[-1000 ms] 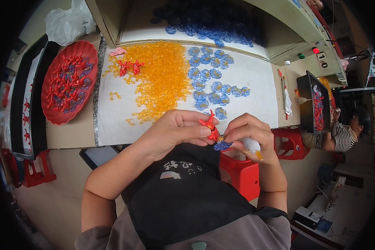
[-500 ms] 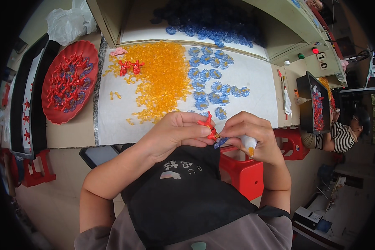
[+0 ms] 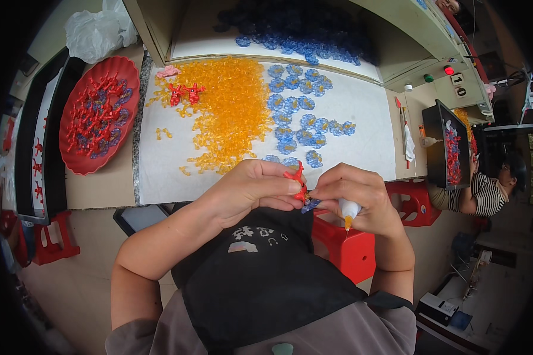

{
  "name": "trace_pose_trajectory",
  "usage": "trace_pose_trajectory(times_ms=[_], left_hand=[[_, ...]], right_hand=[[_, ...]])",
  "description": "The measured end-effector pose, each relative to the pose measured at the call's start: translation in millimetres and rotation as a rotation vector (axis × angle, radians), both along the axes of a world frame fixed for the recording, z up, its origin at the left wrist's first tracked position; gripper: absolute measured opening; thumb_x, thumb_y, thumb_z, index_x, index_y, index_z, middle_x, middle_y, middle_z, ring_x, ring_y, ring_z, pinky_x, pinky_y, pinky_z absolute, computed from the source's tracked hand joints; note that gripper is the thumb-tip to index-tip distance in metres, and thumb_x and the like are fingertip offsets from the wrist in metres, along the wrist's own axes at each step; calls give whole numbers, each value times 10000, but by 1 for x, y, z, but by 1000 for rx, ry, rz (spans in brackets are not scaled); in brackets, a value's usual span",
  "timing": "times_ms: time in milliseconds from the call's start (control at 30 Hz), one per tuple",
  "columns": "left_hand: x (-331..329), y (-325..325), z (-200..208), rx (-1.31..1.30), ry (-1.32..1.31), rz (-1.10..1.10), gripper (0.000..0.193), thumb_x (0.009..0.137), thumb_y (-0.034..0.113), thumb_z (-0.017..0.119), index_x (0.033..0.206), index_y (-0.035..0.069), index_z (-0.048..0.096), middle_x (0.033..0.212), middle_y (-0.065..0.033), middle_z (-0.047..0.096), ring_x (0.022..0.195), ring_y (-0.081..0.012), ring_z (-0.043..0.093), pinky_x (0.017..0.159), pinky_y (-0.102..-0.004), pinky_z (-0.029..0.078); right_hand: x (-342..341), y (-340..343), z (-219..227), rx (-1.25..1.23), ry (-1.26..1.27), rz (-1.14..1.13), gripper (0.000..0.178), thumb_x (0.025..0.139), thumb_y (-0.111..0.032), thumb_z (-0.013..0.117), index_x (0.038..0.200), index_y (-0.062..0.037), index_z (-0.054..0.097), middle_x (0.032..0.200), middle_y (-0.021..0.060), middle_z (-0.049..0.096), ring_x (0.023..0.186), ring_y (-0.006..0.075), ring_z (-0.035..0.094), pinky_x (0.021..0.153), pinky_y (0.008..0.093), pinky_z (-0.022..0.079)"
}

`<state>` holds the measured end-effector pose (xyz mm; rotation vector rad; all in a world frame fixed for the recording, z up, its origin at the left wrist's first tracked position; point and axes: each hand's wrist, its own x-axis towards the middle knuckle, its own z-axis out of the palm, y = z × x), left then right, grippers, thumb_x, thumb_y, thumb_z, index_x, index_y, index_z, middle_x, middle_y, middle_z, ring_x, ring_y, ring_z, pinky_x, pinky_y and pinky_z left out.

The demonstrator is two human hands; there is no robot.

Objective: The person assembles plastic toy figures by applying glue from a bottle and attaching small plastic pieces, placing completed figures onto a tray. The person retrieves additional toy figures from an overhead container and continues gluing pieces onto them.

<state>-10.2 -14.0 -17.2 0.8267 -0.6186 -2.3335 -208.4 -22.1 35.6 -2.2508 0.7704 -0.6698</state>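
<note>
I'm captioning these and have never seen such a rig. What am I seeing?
No machine: these are a person's bare hands, seen from above by a wide fisheye camera on their head, which bends straight edges. The left hand holds a small red figure. The right hand holds a white bottle with an amber tip. A blue piece shows between them; which hand grips it is unclear. The white sheet bears small amber pieces, rounded blue pieces and two more red figures. At left, a scalloped red dish holds red and blue-violet pieces.
</note>
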Motion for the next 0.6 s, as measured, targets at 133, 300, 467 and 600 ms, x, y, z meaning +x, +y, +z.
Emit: trace_pose_trajectory(times_ms=[133, 300, 467, 600], left_hand=[[-2, 1, 1, -15, -14, -7, 223, 762, 112, 585, 942, -15, 551, 836, -102, 601, 734, -143, 602, 663, -244, 503], [-3, 2, 9, -62, -60, 59, 217, 768, 133, 583, 931, -8, 555, 841, -95, 593, 778, -153, 591, 709, -236, 468], [4, -4, 22, -157, -108, -1, 235, 763, 130, 590, 945, -11, 544, 848, -89, 594, 768, -133, 581, 704, -233, 462], [9, -7, 23, -235, -150, -106, 290, 751, 81, 595, 1004, -18, 493, 884, -94, 588, 780, -133, 582, 700, -240, 470]], right_hand=[[-1, 0, 0, 57, 15, -14, 171, 619, 21, 641, 780, -15, 597, 753, 82, 558, 671, 216, 571, 563, 277, 452], [-1, -2, -9, -39, -32, -42, 203, 601, 32, 645, 792, -18, 598, 765, 92, 558, 677, 211, 573, 561, 278, 461], [-1, -3, -12, -106, -74, -42, 223, 589, 27, 654, 799, -20, 597, 780, 91, 557, 686, 201, 573, 564, 271, 468], [2, -4, -14, -138, -78, -47, 230, 585, 23, 658, 802, -22, 596, 791, 90, 555, 691, 197, 573, 569, 268, 470]])
